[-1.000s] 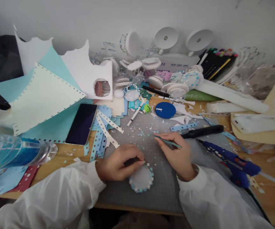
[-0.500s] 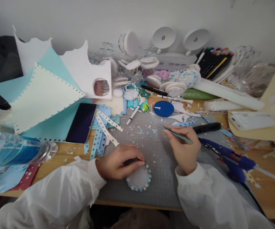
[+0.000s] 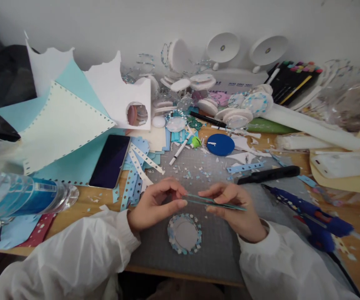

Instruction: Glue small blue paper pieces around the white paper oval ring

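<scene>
A pair of teal tweezers [image 3: 214, 201] lies nearly level between my two hands. My right hand [image 3: 234, 210] grips them near the back end, thumb and fingers pressed on the arms. At the other end, the thumb and forefinger of my left hand [image 3: 157, 204] close around the pointed tips; whether a small scrap is there too, I cannot tell. Just below, on the grey cutting mat [image 3: 217, 260], rests a round white disc [image 3: 186, 234] edged with small blue and white paper pieces. No hand touches it.
A black-handled cutter [image 3: 269, 174] and a blue glue gun [image 3: 314, 212] lie to the right. Behind are a blue round lid [image 3: 220, 144], a white pen [image 3: 180, 151] and scattered paper bits. On the left are a phone [image 3: 109, 161], punched paper strips [image 3: 140, 166] and a water bottle [image 3: 42, 193].
My right hand has brought the tweezers down and left to my left hand. My left hand has let go of the disc and risen to the tweezers' tips. The view has shifted slightly.
</scene>
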The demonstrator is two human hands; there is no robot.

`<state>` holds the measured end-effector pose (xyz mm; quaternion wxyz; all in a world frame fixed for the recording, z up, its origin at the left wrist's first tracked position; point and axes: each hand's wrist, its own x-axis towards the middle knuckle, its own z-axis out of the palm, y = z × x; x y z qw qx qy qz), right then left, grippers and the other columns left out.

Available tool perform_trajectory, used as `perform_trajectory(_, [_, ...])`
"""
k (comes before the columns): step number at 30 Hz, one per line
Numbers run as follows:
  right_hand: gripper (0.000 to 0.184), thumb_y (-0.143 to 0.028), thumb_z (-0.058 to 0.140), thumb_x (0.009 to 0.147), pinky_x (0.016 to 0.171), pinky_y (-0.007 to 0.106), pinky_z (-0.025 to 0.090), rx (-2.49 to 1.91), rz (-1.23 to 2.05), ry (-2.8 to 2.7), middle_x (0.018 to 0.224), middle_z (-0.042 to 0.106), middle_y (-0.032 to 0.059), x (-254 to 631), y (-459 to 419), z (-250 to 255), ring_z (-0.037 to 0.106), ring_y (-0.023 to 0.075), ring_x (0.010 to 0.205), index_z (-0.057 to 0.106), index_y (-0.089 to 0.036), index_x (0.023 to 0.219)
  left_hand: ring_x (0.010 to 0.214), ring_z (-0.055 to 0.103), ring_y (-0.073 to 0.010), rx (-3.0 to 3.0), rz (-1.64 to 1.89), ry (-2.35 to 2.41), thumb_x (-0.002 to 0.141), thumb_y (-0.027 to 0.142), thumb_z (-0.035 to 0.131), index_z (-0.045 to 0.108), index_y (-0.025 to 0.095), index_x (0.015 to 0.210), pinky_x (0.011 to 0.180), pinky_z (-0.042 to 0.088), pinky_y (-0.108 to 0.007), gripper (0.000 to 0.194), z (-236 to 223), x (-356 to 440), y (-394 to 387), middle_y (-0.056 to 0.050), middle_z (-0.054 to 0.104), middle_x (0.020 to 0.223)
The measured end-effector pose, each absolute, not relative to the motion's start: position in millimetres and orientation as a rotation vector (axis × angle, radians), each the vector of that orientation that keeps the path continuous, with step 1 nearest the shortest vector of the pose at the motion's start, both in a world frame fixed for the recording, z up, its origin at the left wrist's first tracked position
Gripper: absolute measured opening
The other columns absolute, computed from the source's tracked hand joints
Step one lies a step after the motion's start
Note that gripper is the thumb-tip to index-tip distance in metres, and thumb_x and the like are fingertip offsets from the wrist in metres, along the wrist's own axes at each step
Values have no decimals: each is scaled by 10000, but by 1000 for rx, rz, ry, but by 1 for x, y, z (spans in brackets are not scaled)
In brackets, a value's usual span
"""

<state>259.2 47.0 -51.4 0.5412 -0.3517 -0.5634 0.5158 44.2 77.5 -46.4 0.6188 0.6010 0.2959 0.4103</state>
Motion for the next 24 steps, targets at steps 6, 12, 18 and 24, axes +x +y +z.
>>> perform_trajectory(6, [230, -46, 725, 741, 692, 324, 613, -732, 1328, -1338, 968, 724, 13, 259, 47, -49, 710, 179, 878, 611, -239, 795, 666, 525, -96, 1281, 874, 631, 798, 214, 702, 666, 125, 859, 622, 444, -212, 114, -46, 43, 76, -19, 552, 755])
perform_trajectory(12, [250, -24, 722, 735, 698, 312, 610, -728, 1373, -1308, 974, 722, 7, 259, 47, -51, 706, 172, 883, 617, -243, 795, 635, 500, -93, 1235, 846, 621, 785, 233, 713, 642, 122, 773, 593, 415, -209, 132, -47, 43, 77, -16, 556, 722])
perform_trajectory(18, [237, -50, 750, 724, 717, 274, 598, -705, 1459, -1199, 957, 726, -5, 258, 46, -52, 701, 153, 891, 629, -243, 787, 636, 453, -95, 1123, 727, 654, 772, 317, 726, 573, 123, 725, 584, 377, -206, 251, -46, 43, 76, -3, 521, 697])
perform_trajectory(24, [229, -78, 775, 711, 670, 200, 583, -687, 1541, -1074, 923, 732, -15, 257, 48, -51, 705, 126, 851, 648, -256, 777, 646, 409, -104, 1087, 646, 597, 788, 404, 699, 550, 123, 722, 599, 324, -226, 324, -46, 38, 78, 1, 471, 691])
